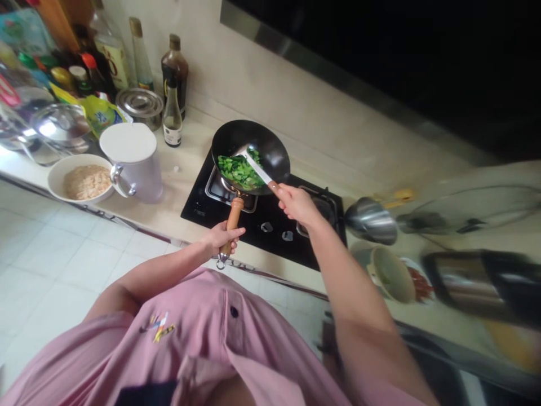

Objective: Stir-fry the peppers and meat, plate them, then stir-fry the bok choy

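Note:
A black wok point(274, 152) sits over the left burner of the gas stove point(249, 231). My left hand point(222, 237) is closed around its wooden handle point(235, 213). In my right hand point(293, 203) is a spatula point(257, 167) with a metal blade and a wooden grip. The blade rests among chopped green leafy vegetables point(239, 172) at the wok's near left side, and its front edge is partly hidden by the greens.
Left on the counter stand a lidded plastic pitcher point(143, 163), a white bowl point(54, 183) of pale flakes, and a small sauce bottle point(172, 118). To the right are a metal bowl point(372, 220) and a pale bowl point(391, 273). A range hood point(338, 67) overhangs the stove.

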`<move>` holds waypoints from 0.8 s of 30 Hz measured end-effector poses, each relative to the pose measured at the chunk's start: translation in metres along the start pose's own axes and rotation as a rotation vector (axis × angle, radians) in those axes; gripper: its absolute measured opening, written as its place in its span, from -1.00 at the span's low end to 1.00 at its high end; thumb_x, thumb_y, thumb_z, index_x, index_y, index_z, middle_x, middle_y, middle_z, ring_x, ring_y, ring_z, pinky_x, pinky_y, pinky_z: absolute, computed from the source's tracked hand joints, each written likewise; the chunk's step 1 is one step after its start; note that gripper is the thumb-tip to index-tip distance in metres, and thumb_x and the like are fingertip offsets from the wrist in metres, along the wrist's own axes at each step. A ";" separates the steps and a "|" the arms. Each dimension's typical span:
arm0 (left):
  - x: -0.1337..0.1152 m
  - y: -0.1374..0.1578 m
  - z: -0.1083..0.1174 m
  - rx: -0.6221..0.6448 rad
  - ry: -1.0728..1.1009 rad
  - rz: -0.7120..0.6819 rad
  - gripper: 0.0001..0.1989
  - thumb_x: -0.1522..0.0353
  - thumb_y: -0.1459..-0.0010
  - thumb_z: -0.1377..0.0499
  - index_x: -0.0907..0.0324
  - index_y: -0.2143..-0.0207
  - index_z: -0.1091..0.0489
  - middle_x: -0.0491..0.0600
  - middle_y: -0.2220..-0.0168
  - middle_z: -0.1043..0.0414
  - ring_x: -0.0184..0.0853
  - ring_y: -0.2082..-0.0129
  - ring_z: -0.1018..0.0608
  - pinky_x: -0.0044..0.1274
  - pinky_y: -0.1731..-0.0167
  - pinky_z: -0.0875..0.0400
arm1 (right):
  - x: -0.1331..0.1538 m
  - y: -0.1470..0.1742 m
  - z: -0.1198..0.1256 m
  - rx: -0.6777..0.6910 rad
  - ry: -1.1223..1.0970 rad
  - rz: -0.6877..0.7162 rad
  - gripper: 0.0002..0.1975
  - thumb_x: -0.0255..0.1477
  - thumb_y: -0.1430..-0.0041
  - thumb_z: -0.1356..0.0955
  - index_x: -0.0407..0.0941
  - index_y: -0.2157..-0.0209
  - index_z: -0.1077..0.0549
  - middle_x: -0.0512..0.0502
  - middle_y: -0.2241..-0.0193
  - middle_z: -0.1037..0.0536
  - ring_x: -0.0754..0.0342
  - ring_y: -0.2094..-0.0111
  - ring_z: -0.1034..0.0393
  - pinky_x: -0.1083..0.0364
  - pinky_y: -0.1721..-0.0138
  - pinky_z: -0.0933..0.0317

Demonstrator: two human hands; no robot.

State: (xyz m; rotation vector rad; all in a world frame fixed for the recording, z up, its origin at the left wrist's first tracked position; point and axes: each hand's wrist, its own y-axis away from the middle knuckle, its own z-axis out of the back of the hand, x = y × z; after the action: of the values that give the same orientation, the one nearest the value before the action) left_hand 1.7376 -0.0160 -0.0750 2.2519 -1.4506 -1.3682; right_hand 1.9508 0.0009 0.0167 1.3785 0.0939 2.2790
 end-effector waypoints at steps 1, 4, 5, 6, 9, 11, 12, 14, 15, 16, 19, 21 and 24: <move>0.000 0.000 0.000 0.000 0.000 0.000 -0.56 0.28 -0.01 -0.37 0.13 0.30 -0.11 -0.27 0.62 -0.19 -0.55 0.73 -0.26 -0.63 0.69 -0.25 | 0.000 0.004 0.006 -0.017 0.135 0.068 -0.63 -0.16 -0.20 -0.32 -0.16 0.16 -0.49 0.04 0.68 -0.29 0.26 0.70 -0.08 0.26 0.67 0.09; 0.001 0.000 0.001 0.006 0.006 -0.005 -0.56 0.28 0.00 -0.37 0.13 0.31 -0.11 -0.27 0.62 -0.20 -0.55 0.73 -0.26 -0.63 0.69 -0.25 | -0.002 0.020 0.020 -0.040 0.523 0.281 -0.60 -0.17 -0.28 -0.20 -0.11 0.11 -0.51 0.01 0.63 -0.37 0.21 0.60 -0.21 0.22 0.50 -0.08; 0.001 0.000 0.001 0.010 0.008 -0.005 -0.56 0.28 0.00 -0.37 0.13 0.30 -0.11 -0.27 0.62 -0.19 -0.55 0.73 -0.26 -0.63 0.69 -0.25 | -0.003 0.024 0.024 -0.037 0.597 0.322 -0.61 -0.20 -0.29 -0.18 -0.10 0.10 -0.51 0.00 0.62 -0.39 0.19 0.57 -0.23 0.20 0.45 -0.10; 0.001 0.000 0.002 0.012 0.009 -0.005 -0.56 0.28 0.00 -0.37 0.13 0.30 -0.11 -0.27 0.62 -0.19 -0.55 0.73 -0.26 -0.63 0.69 -0.25 | -0.004 0.027 0.027 -0.035 0.646 0.346 -0.63 -0.23 -0.29 -0.19 -0.09 0.11 -0.52 0.00 0.62 -0.39 0.18 0.55 -0.24 0.19 0.42 -0.11; 0.001 0.000 0.002 0.008 0.006 -0.007 -0.55 0.27 0.00 -0.37 0.13 0.30 -0.11 -0.27 0.62 -0.19 -0.55 0.73 -0.26 -0.63 0.69 -0.25 | -0.009 0.029 0.032 -0.051 0.567 0.257 -0.66 -0.23 -0.23 -0.26 -0.12 0.12 -0.51 0.01 0.64 -0.36 0.18 0.58 -0.20 0.20 0.49 -0.07; 0.001 0.000 0.002 0.000 0.003 -0.008 -0.55 0.27 0.00 -0.37 0.14 0.31 -0.11 -0.27 0.62 -0.19 -0.56 0.73 -0.26 -0.64 0.69 -0.25 | -0.011 0.025 0.029 -0.064 0.239 0.063 -0.64 -0.22 -0.22 -0.29 -0.13 0.03 -0.43 0.04 0.66 -0.31 0.23 0.67 -0.08 0.24 0.63 0.06; 0.000 0.001 0.001 -0.003 0.002 -0.007 -0.56 0.27 0.00 -0.37 0.14 0.31 -0.11 -0.27 0.62 -0.19 -0.56 0.73 -0.26 -0.64 0.69 -0.25 | -0.011 0.022 0.024 -0.060 0.055 -0.029 -0.63 -0.23 -0.24 -0.28 -0.13 0.00 -0.38 0.07 0.66 -0.28 0.26 0.70 -0.01 0.26 0.67 0.15; 0.000 0.001 0.000 -0.004 0.001 -0.001 -0.56 0.27 -0.01 -0.37 0.14 0.31 -0.11 -0.27 0.63 -0.19 -0.56 0.74 -0.26 -0.64 0.69 -0.25 | -0.012 0.015 0.012 -0.044 -0.218 -0.144 -0.66 -0.23 -0.29 -0.24 -0.11 -0.01 -0.29 0.12 0.67 -0.21 0.29 0.74 0.11 0.30 0.71 0.26; -0.001 0.002 0.000 -0.003 0.001 0.000 -0.56 0.27 -0.01 -0.37 0.14 0.32 -0.11 -0.27 0.63 -0.19 -0.55 0.74 -0.27 -0.64 0.69 -0.26 | -0.013 0.013 0.006 -0.032 -0.285 -0.168 -0.70 -0.24 -0.31 -0.20 -0.10 0.03 -0.27 0.14 0.67 -0.17 0.30 0.74 0.14 0.31 0.72 0.27; -0.001 0.002 0.000 -0.003 0.001 0.000 -0.55 0.27 0.00 -0.38 0.14 0.31 -0.11 -0.27 0.63 -0.20 -0.55 0.73 -0.27 -0.64 0.69 -0.26 | -0.013 0.012 0.000 -0.020 -0.313 -0.179 -0.74 -0.24 -0.33 -0.17 -0.10 0.07 -0.25 0.16 0.67 -0.14 0.30 0.74 0.16 0.32 0.73 0.27; 0.001 0.000 0.001 -0.006 0.004 -0.005 -0.53 0.25 0.03 -0.39 0.14 0.31 -0.12 -0.26 0.63 -0.21 -0.54 0.73 -0.29 -0.63 0.68 -0.28 | -0.016 0.014 -0.011 0.017 -0.335 -0.208 -0.78 -0.25 -0.34 -0.15 -0.11 0.16 -0.22 0.16 0.67 -0.12 0.31 0.74 0.17 0.32 0.75 0.25; 0.002 -0.002 0.002 -0.010 0.000 -0.010 -0.53 0.24 0.03 -0.39 0.14 0.31 -0.12 -0.26 0.64 -0.22 -0.53 0.72 -0.30 -0.62 0.69 -0.30 | -0.017 0.017 -0.012 0.022 -0.331 -0.201 -0.77 -0.26 -0.34 -0.16 -0.12 0.14 -0.23 0.15 0.66 -0.14 0.32 0.75 0.16 0.32 0.75 0.26; 0.004 -0.004 0.003 -0.019 -0.016 -0.024 -0.54 0.23 0.02 -0.38 0.15 0.29 -0.13 -0.24 0.64 -0.26 -0.51 0.71 -0.33 -0.60 0.68 -0.35 | -0.015 0.016 -0.012 0.000 -0.294 -0.142 -0.69 -0.26 -0.34 -0.17 -0.12 -0.01 -0.25 0.15 0.65 -0.16 0.33 0.75 0.13 0.33 0.76 0.25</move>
State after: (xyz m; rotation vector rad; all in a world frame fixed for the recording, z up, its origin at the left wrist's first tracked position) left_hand 1.7382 -0.0160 -0.0814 2.2597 -1.4138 -1.4035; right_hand 1.9410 -0.0174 0.0035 1.6355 0.0922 1.9395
